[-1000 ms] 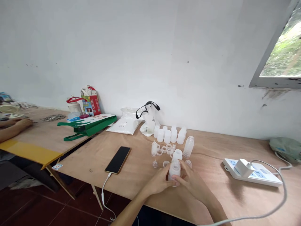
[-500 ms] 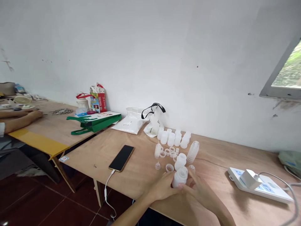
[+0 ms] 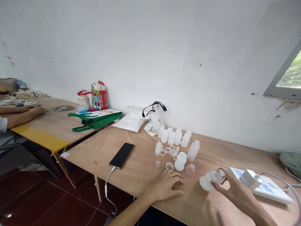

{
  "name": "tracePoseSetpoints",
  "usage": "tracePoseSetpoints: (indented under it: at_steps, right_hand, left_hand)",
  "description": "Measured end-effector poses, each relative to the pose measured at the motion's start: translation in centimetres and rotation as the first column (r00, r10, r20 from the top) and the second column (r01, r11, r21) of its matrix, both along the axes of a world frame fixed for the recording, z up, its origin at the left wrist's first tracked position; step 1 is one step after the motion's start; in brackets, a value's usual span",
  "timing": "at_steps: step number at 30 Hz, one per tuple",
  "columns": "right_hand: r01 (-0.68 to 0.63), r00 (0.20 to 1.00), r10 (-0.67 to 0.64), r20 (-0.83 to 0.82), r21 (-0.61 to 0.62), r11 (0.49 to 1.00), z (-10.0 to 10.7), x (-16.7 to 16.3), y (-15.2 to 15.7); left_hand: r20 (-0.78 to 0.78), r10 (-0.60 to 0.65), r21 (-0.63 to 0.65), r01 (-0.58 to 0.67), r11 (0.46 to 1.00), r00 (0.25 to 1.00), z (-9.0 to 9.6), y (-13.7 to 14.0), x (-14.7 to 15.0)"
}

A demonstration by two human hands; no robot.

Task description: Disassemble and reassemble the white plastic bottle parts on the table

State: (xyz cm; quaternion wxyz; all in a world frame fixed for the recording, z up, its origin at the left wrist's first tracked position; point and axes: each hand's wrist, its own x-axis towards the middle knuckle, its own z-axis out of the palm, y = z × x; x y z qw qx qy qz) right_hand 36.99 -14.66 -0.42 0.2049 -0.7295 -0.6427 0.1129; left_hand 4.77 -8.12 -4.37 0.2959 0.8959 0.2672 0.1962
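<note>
Both forearms are bare, with no sleeve, glove, watch or ring on the hands.

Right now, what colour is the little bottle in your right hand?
Milky, see-through white: the bottle, in the head view.

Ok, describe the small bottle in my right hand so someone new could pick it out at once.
On the plywood table, look just left of the white power strip. The right hand holds a small translucent white bottle tipped on its side above the wood. The other bottles stand upright near the wall.
</note>
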Motion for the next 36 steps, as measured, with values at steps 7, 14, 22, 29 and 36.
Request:
tracePoseSetpoints:
  at_steps: [7,14,22,29,36]
  right_hand:
    - [0.300,0.954,-0.298,-0.043,0.076,0.951,-1.1,2.3,0.8]
    - [0.429,0.903,-0.416,-0.105,0.195,0.882,-0.8,1.6,1.2]
    - [0.431,0.902,-0.330,-0.277,0.605,0.669,1.2,-5.8,0.4]
    - [-0.389,0.921,0.363,0.144,0.406,0.827,-3.2,-15.9,1.7]
    - [-0.345,0.939,0.312,0.148,0.433,0.833,-5.1,-17.4,1.8]
  left_hand:
    - [0.006,0.013,0.011,-0.014,1.000,1.000,-0.3,0.0,0.1]
    - [0.019,0.015,-0.001,-0.015,1.000,1.000,-0.5,0.1,0.1]
    - [0.001,0.009,0.014,-0.009,1.000,1.000,-0.2,0.0,0.1]
    - [-0.046,-0.017,0.154,0.024,0.988,0.999,0.0,-0.4,0.0]
    - [-0.091,-0.070,0.259,0.091,0.962,0.993,-0.8,0.0,0.1]
